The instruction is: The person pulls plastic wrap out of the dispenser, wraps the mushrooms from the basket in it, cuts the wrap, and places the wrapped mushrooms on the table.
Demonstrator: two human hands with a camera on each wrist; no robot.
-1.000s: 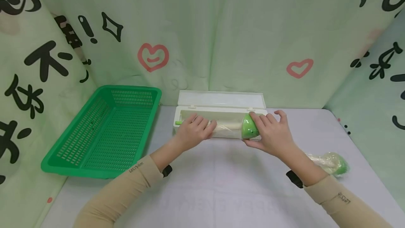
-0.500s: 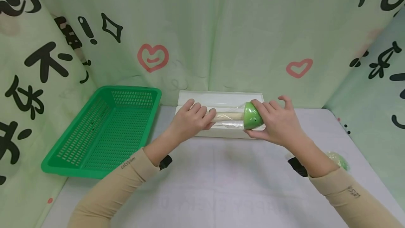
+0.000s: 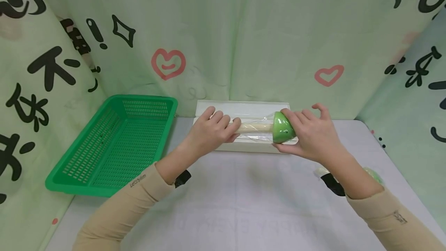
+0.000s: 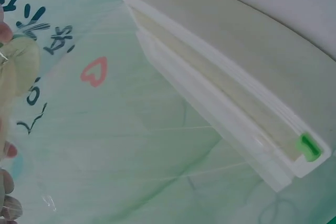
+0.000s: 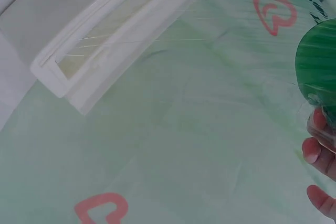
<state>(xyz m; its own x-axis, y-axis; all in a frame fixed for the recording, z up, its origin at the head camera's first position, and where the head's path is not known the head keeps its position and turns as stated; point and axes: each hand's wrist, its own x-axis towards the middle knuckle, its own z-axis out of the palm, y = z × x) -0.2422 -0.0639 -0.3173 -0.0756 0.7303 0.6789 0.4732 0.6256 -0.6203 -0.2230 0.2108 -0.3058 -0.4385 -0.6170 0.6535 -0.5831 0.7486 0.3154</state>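
Observation:
A pale wooden stick with a green dome-shaped head (image 3: 283, 128), wrapped in clear plastic, is held level by both hands. My left hand (image 3: 213, 129) grips the far left of the stick, its fingers curled over it. At the other end my right hand (image 3: 311, 136) holds the green head between fingers and thumb. Behind and below it stands a long white box (image 3: 251, 146) with its lid (image 3: 244, 107) raised; the left wrist view shows its hollow and a green clasp (image 4: 308, 147). In the right wrist view the green head (image 5: 317, 64) is at the right edge above fingertips (image 5: 312, 150).
A green perforated basket (image 3: 104, 189) stands at the left of the white-covered table (image 3: 237, 204). At the right, partly hidden by my right forearm, lies another plastic-wrapped thing with a green end (image 3: 374, 174). Printed pale green curtains (image 3: 271, 49) enclose the back and sides.
Both hands have lifted the green-headed stick out of the white box, upward, and shifted it slightly right. The box, basket and other wrapped thing stay put.

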